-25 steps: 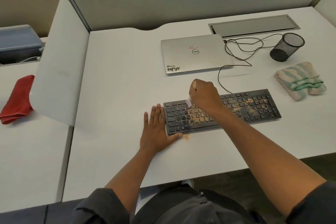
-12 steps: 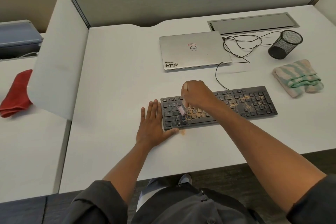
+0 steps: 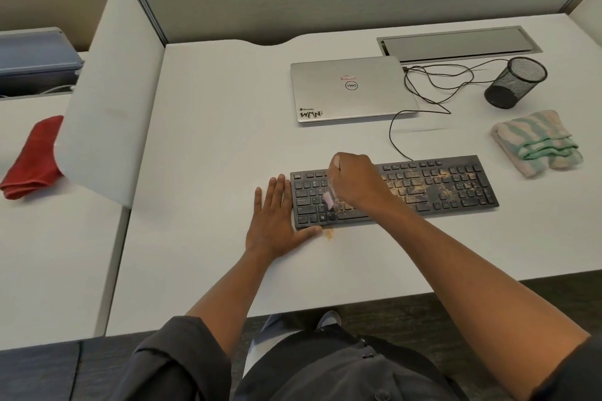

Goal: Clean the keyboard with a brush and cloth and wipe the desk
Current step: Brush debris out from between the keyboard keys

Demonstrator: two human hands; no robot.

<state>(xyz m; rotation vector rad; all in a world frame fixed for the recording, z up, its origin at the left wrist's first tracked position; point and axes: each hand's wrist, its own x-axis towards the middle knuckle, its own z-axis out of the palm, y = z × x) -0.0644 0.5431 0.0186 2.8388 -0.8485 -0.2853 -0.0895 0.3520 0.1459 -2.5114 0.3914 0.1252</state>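
A black keyboard (image 3: 456, 187) lies on the white desk (image 3: 208, 140), its middle and right keys dusted with brown crumbs. My right hand (image 3: 356, 177) is closed around a small brush whose pale pink bristles (image 3: 329, 200) touch the left-centre keys. My left hand (image 3: 277, 221) lies flat on the desk, fingers apart, pressed against the keyboard's left end with the thumb along its front edge. A small brown crumb patch (image 3: 329, 233) sits on the desk just in front of the keyboard. A folded green-and-beige striped cloth (image 3: 537, 143) rests to the right.
A closed silver laptop (image 3: 351, 89) lies behind the keyboard, with a black cable (image 3: 433, 91) looping beside it. A black mesh pen cup (image 3: 516, 81) is tipped at the far right. A white divider panel (image 3: 107, 91) stands left; a red cloth (image 3: 32, 156) lies beyond it.
My right hand has drawn the brush from the upper key rows down toward the keyboard's front edge. My left hand stays flat against the keyboard's left end.
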